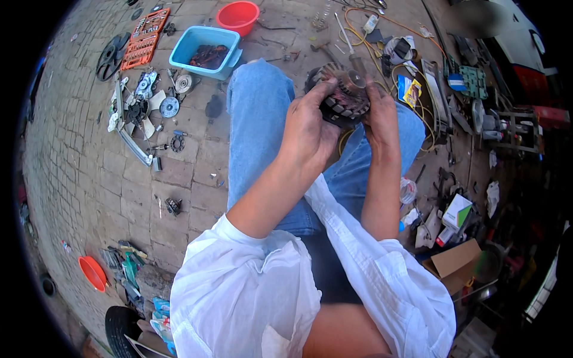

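Above my knees I hold a dark, greasy motor armature (343, 95) in both hands. It has a ribbed end, reddish-brown windings, a round collar facing up to the right and a ring of blocky segments low down. My left hand (313, 116) is closed on its left side, thumb laid over the top edge. On the other side my right hand (379, 110) grips it near the collar; some of those fingers are hidden behind it. Dark grease marks the fingers. Just beyond the armature, a hammer (325, 49) lies on the ground.
A blue basin (206, 36) with dark parts, a red basin (237, 17) and an orange socket set (143, 42) stand ahead left. Disassembled motor parts (142, 107) lie on the brick paving. To the right are yellow hoses (427, 128), tools and a cardboard box (455, 262).
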A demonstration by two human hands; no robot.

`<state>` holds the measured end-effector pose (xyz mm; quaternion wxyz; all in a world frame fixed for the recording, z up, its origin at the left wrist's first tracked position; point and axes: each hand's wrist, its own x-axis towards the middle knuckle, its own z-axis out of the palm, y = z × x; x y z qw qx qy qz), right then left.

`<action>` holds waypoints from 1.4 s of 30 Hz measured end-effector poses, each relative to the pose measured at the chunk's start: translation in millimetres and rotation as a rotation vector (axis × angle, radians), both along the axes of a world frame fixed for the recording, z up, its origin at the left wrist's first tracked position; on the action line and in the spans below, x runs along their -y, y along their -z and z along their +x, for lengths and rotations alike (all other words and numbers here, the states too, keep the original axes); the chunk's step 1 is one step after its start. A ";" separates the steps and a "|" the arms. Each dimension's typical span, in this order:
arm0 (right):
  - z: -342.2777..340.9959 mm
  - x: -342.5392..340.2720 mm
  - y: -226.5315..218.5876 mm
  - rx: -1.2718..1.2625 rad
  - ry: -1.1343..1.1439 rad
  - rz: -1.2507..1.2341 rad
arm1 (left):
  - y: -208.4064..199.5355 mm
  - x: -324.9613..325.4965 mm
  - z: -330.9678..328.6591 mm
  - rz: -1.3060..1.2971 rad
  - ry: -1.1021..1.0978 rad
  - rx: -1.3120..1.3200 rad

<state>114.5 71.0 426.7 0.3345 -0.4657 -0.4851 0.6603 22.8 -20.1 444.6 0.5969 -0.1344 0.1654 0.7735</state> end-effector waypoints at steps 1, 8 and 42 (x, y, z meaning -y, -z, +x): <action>1.9 -1.1 0.0 -0.016 -0.025 -0.007 | -2.1 1.0 0.0 0.006 -0.005 -0.002; 5.2 0.7 -5.1 -0.142 -0.029 -0.023 | -9.7 5.8 2.6 0.071 -0.039 -0.048; 12.7 16.7 -20.9 -0.384 0.020 0.242 | -37.7 30.3 11.2 0.179 -0.071 -0.075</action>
